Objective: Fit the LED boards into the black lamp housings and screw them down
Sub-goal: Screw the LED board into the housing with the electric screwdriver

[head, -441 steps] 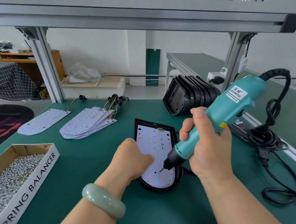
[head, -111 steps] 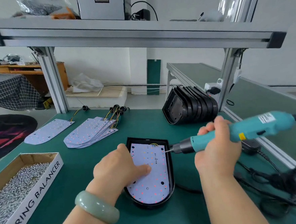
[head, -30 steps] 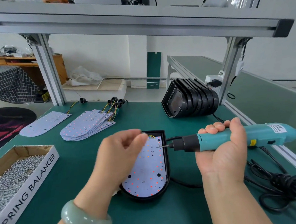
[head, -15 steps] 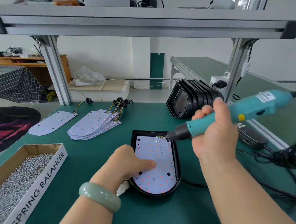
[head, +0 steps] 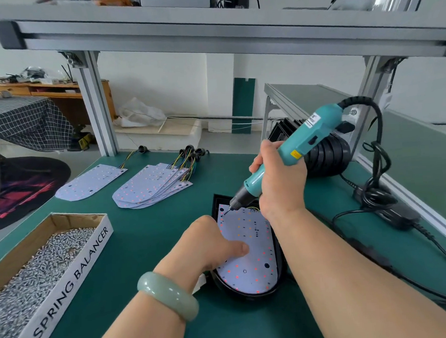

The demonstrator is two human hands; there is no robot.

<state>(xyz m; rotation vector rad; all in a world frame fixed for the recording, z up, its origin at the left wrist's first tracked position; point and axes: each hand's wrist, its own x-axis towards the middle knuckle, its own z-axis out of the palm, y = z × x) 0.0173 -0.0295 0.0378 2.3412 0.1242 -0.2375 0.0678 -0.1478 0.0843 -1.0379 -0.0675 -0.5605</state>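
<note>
Moved: electric screwdriver [head: 294,148] tip went from the top middle of the LED board [head: 254,256] to its top left corner.
Right hand [head: 281,188]: wrapped tight round the screwdriver.
Left hand [head: 208,243]: thumb presses the board; other fingers tucked under, cannot tell what they hold.
Black lamp housing [head: 252,295]: holds the board, under both hands.

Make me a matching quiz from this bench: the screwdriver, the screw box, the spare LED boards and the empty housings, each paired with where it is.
Things
1 electric screwdriver
2 screw box
3 spare LED boards
4 empty housings

Places
A far right, behind the right hand
B near left on the bench
C back of the bench, left of centre
D gripped in the right hand, tip on the fitted board

Pairs: 1-D, 2-B, 3-C, 4-A
</note>
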